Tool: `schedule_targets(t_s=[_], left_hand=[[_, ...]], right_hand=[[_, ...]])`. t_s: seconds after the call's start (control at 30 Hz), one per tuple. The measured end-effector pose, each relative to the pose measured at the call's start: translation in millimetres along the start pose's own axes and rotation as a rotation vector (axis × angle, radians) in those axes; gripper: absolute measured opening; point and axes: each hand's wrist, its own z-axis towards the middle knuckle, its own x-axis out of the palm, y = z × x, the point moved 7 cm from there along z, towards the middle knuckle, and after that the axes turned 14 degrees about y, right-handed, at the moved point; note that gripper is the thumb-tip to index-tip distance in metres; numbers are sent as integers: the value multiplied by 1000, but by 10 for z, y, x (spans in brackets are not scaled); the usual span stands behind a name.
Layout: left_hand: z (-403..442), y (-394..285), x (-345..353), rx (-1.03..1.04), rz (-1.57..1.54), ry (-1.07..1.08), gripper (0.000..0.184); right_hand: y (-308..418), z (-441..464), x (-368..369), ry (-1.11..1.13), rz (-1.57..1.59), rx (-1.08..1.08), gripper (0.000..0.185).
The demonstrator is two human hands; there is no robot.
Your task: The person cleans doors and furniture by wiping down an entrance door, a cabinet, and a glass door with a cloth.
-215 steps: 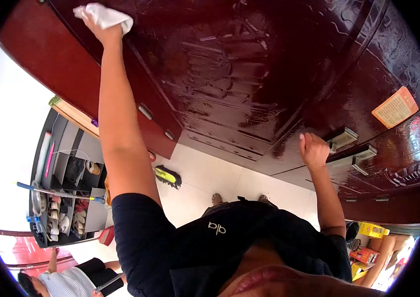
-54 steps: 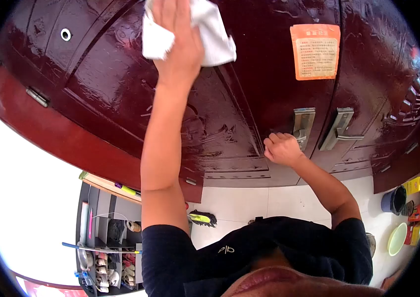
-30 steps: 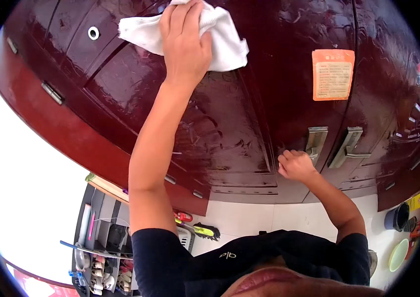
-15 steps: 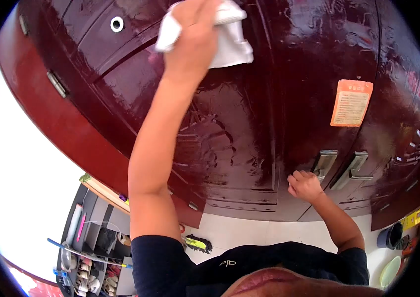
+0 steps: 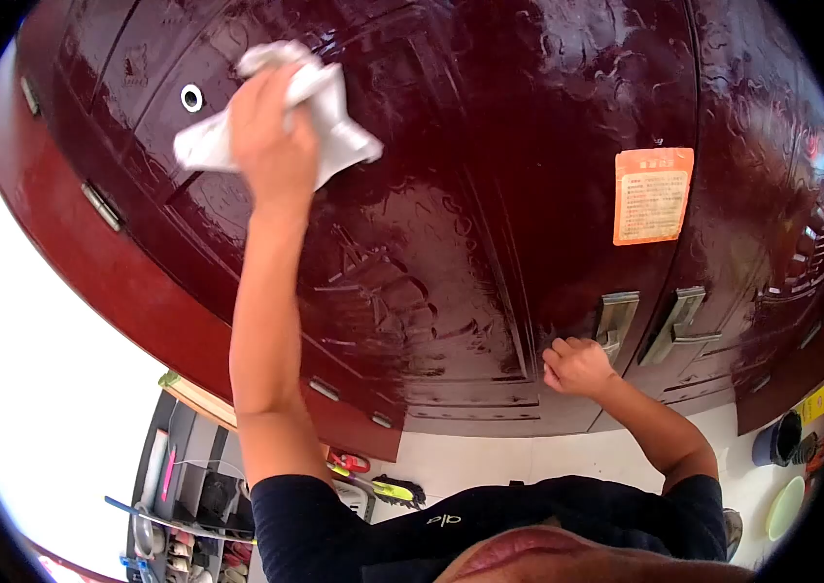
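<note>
My left hand [image 5: 274, 136] is closed over a crumpled white cloth [image 5: 339, 136] and presses it toward the upper part of a glossy dark red door [image 5: 490, 194]. Part of the cloth spreads out on both sides of the fingers, and the hand is slightly blurred. A white-ringed peephole [image 5: 191, 98] sits just left of the cloth. Lower down on the right, my right hand [image 5: 577, 367] is curled round the lever of a metal door handle [image 5: 617, 321]; the fingers hide most of that lever.
A second handle [image 5: 674, 325] is on the neighbouring door leaf. An orange printed sticker [image 5: 653, 196] is above the handles. Hinges [image 5: 101, 206] line the left frame. Below are a shoe rack [image 5: 203, 505], a green-and-black brush [image 5: 397, 491], a dark bucket [image 5: 776, 439] and a pale green basin [image 5: 785, 508].
My left hand has moved the cloth left and down across the door, toward the peephole. My right hand stays at the handle. The whole view has shifted a little.
</note>
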Motion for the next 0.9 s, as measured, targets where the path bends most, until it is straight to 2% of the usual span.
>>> schedule_targets(t_s=[0.13,0.17,0.2,0.23,0.3,0.37,0.4,0.43,0.53,0.57,0.77,0.83,0.9], left_hand=[[492,-776,239,162,-136,-35,34],[565,-901,291,215,-139,-104,33],[664,-904,347,295,-280,-132,19],[692,-966,244,213,-314,-31,20],[639,-886,198,366,-413,-52,21],[494,-676,98,242,-296,-62,22],[377,-434,155,277,-270,55,23],[203,-214,84,141,-95,-45,33],[-248,491,-113,23,13,-63,32],[-356,666,-204,-40,55,-5,32],[-1063,1945,-572,-360,39,57,32],[-1269,2385,-647,-535,34,112,31],[-1404,2656,-730,-550,63,125,32]], right_hand=[[12,14,-6,-12,-2,-9,18],[22,15,-5,-16,3,-26,18],[20,15,13,4,-10,-27,18],[11,-5,32,23,-22,-29,17],[6,-6,44,38,-36,-40,16],[11,-19,27,37,-38,-46,15],[13,-25,12,35,-27,-42,15],[19,-16,-2,29,-16,-34,15],[26,5,26,6,-11,-18,14],[27,9,30,-1,-16,-16,14],[76,57,-15,-43,6,7,13],[85,70,-20,-33,-4,16,13],[98,75,-15,-33,-15,17,14]])
